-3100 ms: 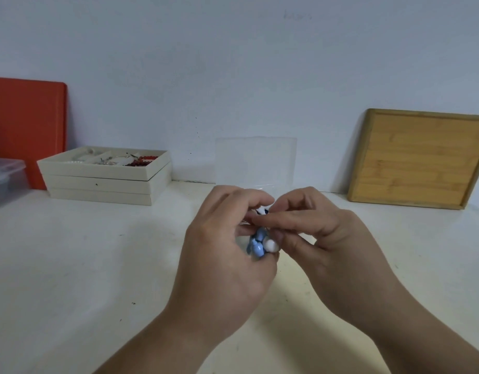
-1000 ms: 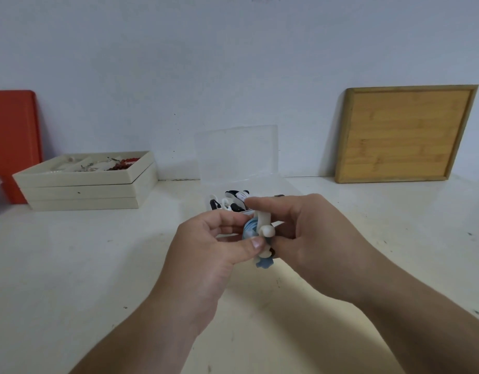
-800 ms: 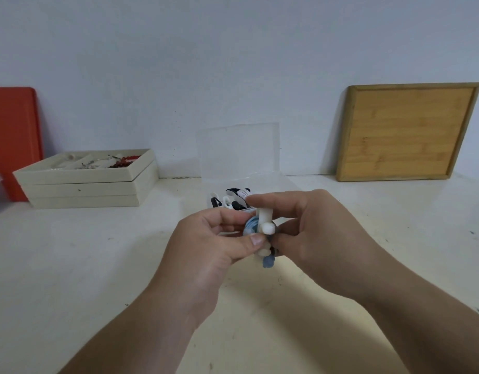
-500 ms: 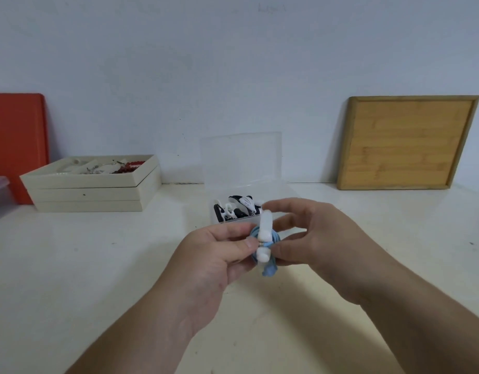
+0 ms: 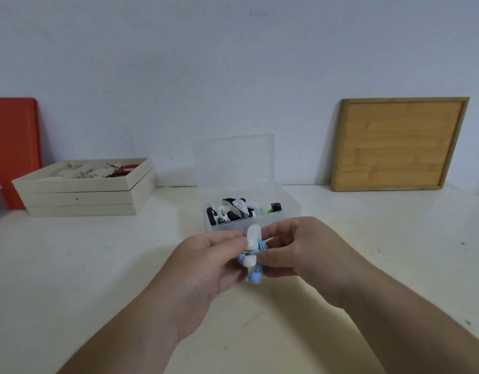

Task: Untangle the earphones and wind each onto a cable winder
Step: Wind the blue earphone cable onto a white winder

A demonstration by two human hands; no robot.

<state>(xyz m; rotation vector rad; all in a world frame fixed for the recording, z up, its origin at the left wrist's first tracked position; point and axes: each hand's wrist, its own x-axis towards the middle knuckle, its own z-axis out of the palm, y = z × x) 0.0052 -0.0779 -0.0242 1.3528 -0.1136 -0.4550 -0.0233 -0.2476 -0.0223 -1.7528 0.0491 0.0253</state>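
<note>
white cable winder [image 5: 252,245]: held above the counter [image 5: 98,265], long axis upright, rounded top pointing up. blue earphones [image 5: 255,276] wound around its middle, blue ends hanging below. left hand [image 5: 206,268] fingers pinch it from the left; right hand [image 5: 300,252] fingers pinch it from the right. just behind the winder: clear plastic box [image 5: 284,209], lid raised, holding black and white pieces. behind that box: wall.

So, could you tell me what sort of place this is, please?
Probably a home sorting bench: a white table against a bare wall, with stacked jewellery trays, a clear box of earphones and a bamboo tray.
</note>
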